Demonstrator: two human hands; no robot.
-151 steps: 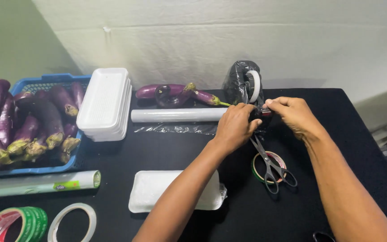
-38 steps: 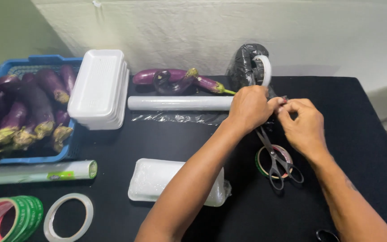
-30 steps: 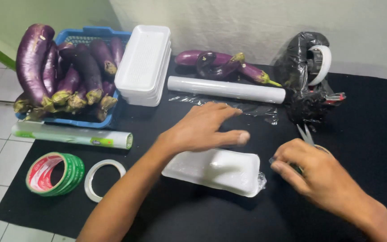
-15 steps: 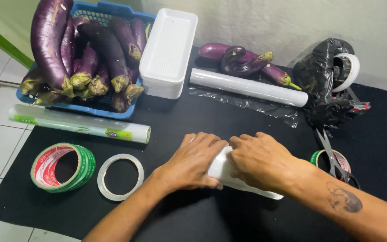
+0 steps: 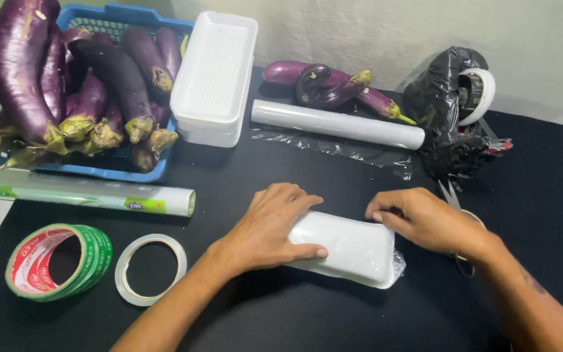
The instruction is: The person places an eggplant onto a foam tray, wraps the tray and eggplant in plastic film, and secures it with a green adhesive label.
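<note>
While the black table (image 5: pixel 294 319) is spreading under everything, the blue basket (image 5: pixel 109 171) of purple eggplants (image 5: pixel 27 72) is sitting at its far left, with a stack of white foam trays (image 5: pixel 213 78) just beside it and a roll of cling film (image 5: pixel 337 124) lying across the back. Toward the front edge, the wrapped white tray (image 5: pixel 353 251) is lying upside down between both hands. The left hand (image 5: pixel 272 228) is pressing flat on its left end, fingers spread and thumb along the near edge; the right hand (image 5: pixel 428 218) is curling over the far right corner, fingertips pinching the loose film there. To do this well, I judge the film should be getting pulled taut and smoothed from the middle outward while the left palm is holding the tray from sliding. Scissors (image 5: pixel 451 195) are peeking out behind the right hand.
</note>
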